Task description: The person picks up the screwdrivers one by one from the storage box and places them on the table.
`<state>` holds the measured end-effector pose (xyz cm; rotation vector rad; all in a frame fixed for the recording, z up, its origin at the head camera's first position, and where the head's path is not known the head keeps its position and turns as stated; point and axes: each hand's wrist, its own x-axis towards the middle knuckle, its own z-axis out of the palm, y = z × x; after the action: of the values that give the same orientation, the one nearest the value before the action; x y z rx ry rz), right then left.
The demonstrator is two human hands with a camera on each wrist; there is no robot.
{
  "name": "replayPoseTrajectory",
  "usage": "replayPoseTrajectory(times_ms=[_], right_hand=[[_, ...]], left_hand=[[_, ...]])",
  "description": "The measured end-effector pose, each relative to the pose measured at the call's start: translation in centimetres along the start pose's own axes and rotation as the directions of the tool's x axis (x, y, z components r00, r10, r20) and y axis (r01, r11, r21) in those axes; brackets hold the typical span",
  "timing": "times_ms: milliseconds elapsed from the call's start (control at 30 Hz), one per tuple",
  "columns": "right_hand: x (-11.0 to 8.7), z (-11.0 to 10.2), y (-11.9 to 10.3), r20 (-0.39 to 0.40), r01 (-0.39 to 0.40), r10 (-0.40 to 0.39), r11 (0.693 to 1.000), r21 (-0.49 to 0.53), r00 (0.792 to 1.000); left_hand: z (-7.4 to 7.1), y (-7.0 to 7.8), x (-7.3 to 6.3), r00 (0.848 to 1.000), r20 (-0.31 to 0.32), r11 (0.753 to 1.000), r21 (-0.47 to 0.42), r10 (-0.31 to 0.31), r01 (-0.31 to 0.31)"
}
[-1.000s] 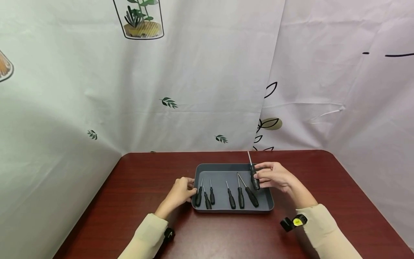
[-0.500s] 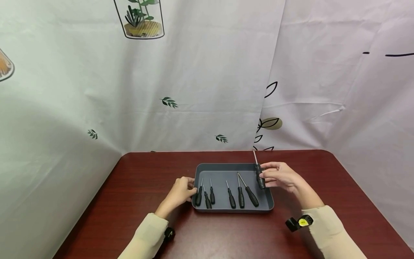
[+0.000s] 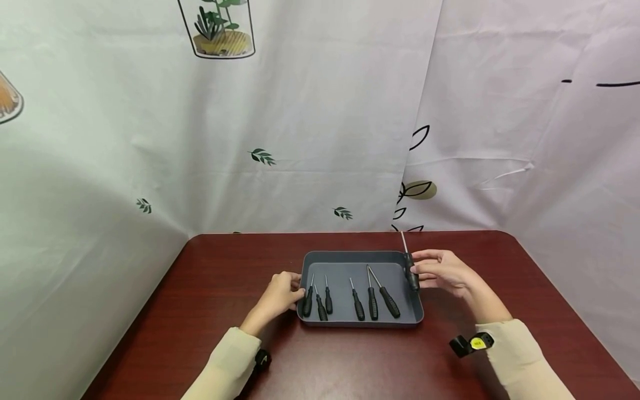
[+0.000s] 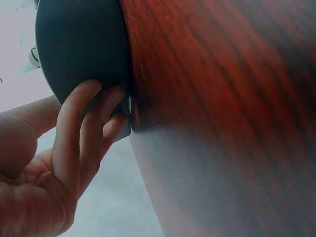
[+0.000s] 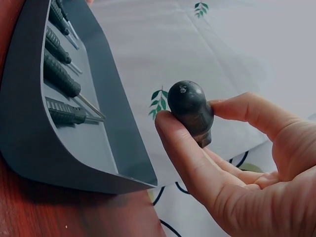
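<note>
A grey tray [image 3: 360, 324] lies on the table with several black-handled screwdrivers in it. My left hand [image 3: 278, 291] holds the tray's left rim; in the left wrist view its fingers [image 4: 69, 131] press on the outer wall. My right hand [image 3: 444, 271] pinches a screwdriver [image 3: 412, 273] by its black handle over the tray's right side, shaft pointing up and away. From the right wrist view, the rounded handle end [image 5: 186, 98] sits between thumb and fingers, apart from the tray wall. Three screwdrivers [image 3: 321, 308] lie at the tray's left and three more [image 3: 373, 304] right of its middle.
A dark red wooden table [image 3: 350, 366] carries the tray near its back edge. Behind hangs a pale cloth [image 3: 310, 111] printed with leaves. A small black device with a yellow sticker [image 3: 478, 343] sits on the right wrist.
My right hand has moved to the right with the screwdriver, from inside the tray's area to above its right rim. My left hand and the tray have stayed in place.
</note>
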<state>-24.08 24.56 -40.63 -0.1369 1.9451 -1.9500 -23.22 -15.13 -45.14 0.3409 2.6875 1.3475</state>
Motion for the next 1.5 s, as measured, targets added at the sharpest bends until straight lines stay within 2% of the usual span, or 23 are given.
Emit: replayPoseTrajectory(times_ms=[633,933,1167,1500], right_hand=[[-0.4,-1.9,0.3,-0.018,0.012,-0.012,1.000,0.005,1.000],[-0.6,-2.8,0.8,-0.008,0.006,-0.005,0.998,0.056,1.000],[-0.9,-3.3,1.2,-0.004,-0.007,0.007,1.000,0.013,1.000],[-1.3,-3.8,1.7,0.004,-0.014,0.014,1.000,0.016,1.000]], left_hand=[[0.1,0.0,0.2,1.000,-0.002,1.000,-0.010,-0.010,0.010],[0.1,0.1,0.1,1.000,-0.009,1.000,-0.008,-0.010,0.010],[0.1,0.1,0.1,1.000,-0.007,1.000,-0.012,-0.020,0.020],[0.0,0.3,-0.1,1.000,-0.006,1.000,-0.015,-0.025,0.025]])
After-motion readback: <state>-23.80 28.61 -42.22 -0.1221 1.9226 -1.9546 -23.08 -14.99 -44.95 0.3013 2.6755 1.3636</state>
